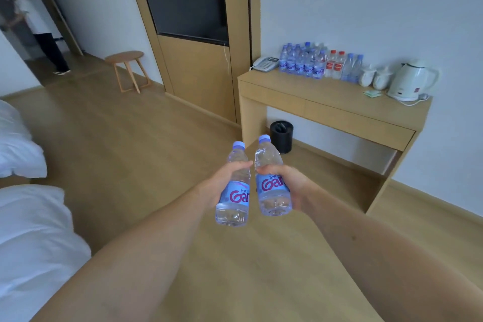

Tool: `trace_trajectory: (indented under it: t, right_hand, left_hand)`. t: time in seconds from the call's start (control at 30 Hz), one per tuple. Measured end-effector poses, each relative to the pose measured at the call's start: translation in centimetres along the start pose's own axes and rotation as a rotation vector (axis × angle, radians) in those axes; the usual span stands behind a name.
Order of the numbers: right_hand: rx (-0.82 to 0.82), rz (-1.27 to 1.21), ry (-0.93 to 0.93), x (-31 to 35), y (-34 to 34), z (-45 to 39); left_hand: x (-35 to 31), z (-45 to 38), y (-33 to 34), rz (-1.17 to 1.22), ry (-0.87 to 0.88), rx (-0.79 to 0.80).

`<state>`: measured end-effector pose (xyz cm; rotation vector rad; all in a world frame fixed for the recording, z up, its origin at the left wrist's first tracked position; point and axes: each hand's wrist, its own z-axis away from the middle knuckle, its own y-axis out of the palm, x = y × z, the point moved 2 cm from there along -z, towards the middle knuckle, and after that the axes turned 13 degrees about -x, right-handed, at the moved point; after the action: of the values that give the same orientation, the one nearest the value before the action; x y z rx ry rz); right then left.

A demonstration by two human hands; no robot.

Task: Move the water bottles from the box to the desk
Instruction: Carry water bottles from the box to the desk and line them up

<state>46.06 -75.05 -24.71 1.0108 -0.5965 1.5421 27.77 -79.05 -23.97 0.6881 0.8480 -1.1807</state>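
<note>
We're mid-carry: left hand [222, 185] grips one water bottle [233, 191], right hand [290, 183] grips a second bottle [271, 185], both upright over the floor. Desk [326, 102] sits at 1 o'clock, well apart, with a cluster of bottles [308, 64] already standing at its back left. The box is out of frame, so we can't tell the remaining count.

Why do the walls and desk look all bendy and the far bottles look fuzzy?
Head view: the wide lens curves straight lines, so the desk and door frame tilt. The bottles on the desk are far and soft, while the two in the hands look sharp. The light is even, without strong glare.
</note>
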Motion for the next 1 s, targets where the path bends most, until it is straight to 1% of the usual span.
trace_trajectory:
  t: [0.2,0.3,0.4,0.53,0.7,0.83,1.0]
  right_hand:
    - [-0.084,-0.008,0.015,3.4,-2.5,-9.3]
    - [-0.141,-0.024,0.011,5.6,-3.5,-14.7]
    - [-0.181,-0.039,0.007,8.7,-3.8,-20.2]
    - [-0.241,-0.066,-0.006,14.2,-3.7,-27.4]
    - [-0.27,-0.134,-0.02,19.7,-4.0,-34.9]
    - [-0.291,-0.149,-0.011,22.5,-5.4,-40.5]
    - [-0.266,-0.15,-0.005,25.5,-7.9,-48.2]
  left_hand:
    - [-3.9,-11.1,2.4,-0.036,-0.026,0.048]
    - [-6.6,-17.3,3.4,-0.048,-0.007,0.073]
    - [-10.3,-23.8,4.0,-0.045,0.002,0.095]
    - [-17.0,-32.1,4.4,-0.078,0.026,0.111]
    - [-23.7,-40.7,5.4,-0.093,0.048,0.145]
    - [-26.1,-46.3,6.8,-0.131,0.024,0.189]
    - [-28.5,-53.5,9.3,-0.102,0.012,0.203]
